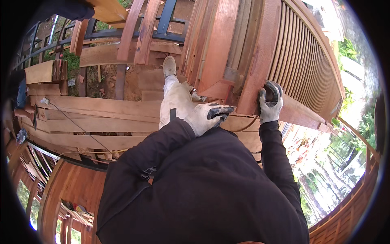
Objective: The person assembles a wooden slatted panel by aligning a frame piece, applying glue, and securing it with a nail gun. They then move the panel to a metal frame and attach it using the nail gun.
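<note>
White work gloves with black-coated fingers cover both hands. My left hand (pixel 208 116) is closed in front of my waist, its fingers bent toward the right; anything inside them is hidden. My right hand (pixel 271 103) is curled at the near end of a reddish-brown plank (pixel 256 73), thumb and fingers bent around a dark area. Whether that dark area is a held object or only the glove's coating, I cannot make out. Just right of this hand lies a slatted wooden panel (pixel 300 49) with many narrow parallel bars and a wide frame.
More planks (pixel 221 44) lie lengthwise left of the panel. Gaps show between the floor boards (pixel 97 106), with a thin cable (pixel 77 125) across them. Dark metal beams (pixel 166 18) stand at the far left. Another person's hand (pixel 25 112) shows at the left edge.
</note>
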Motion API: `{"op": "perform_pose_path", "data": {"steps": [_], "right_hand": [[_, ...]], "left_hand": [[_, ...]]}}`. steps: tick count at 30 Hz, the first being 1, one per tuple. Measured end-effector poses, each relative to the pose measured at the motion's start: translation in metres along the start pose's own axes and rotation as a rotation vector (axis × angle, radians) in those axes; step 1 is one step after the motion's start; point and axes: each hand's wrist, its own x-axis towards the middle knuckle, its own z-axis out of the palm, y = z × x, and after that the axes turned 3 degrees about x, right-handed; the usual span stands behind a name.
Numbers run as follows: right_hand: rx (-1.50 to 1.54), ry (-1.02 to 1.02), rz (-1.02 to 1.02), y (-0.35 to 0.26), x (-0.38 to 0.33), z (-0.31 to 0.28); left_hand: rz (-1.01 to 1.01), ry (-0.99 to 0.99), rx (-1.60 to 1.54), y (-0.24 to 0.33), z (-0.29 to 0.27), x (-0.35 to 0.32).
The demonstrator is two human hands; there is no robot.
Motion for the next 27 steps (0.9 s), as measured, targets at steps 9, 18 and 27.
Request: {"op": "perform_pose_path", "data": {"steps": [9, 18, 27], "right_hand": [[-0.143, 0.075, -0.096, -0.006, 0.012, 0.007], [-0.157, 0.096, -0.119, 0.000, 0.009, 0.011], [-0.183, 0.085, -0.149, -0.003, 0.004, 0.009]], "left_hand": [[0.058, 0.017, 0.169, -0.010, -0.001, 0.011], [-0.254, -0.021, 0.704, 0.014, -0.013, 0.013], [-0.224, 0.061, -0.111, 0.022, -0.018, 0.067]]}}
